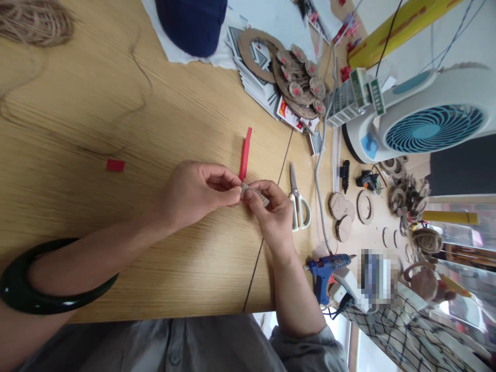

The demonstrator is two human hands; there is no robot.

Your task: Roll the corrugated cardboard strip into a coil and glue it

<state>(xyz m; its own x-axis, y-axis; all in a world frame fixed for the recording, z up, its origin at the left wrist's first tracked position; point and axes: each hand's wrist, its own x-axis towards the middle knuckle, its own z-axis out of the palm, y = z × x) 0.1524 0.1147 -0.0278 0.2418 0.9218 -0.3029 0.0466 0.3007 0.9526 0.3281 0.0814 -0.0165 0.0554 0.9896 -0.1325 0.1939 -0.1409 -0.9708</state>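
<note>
Between the fingertips of both hands is a small strip of corrugated cardboard (264,198), partly covered by the fingers. My left hand (189,191), with a dark green bangle on its forearm, pinches the strip's left end. My right hand (273,214) grips the other end between thumb and fingers. A narrow red paper strip (245,155) reaches down to the fingertips; I cannot tell whether it is held or just lies behind them. Right of my right hand lie scissors (296,199) with white handles. A small red paper piece (115,165) rests farther left.
Loose twine (34,23) is at the upper left, a dark blue cap (191,23) at the back. Cardboard discs decorated with rosettes (298,85) sit on papers. A fan (430,119), a cable, a blue glue gun (325,271) and another person (418,330) are at the right.
</note>
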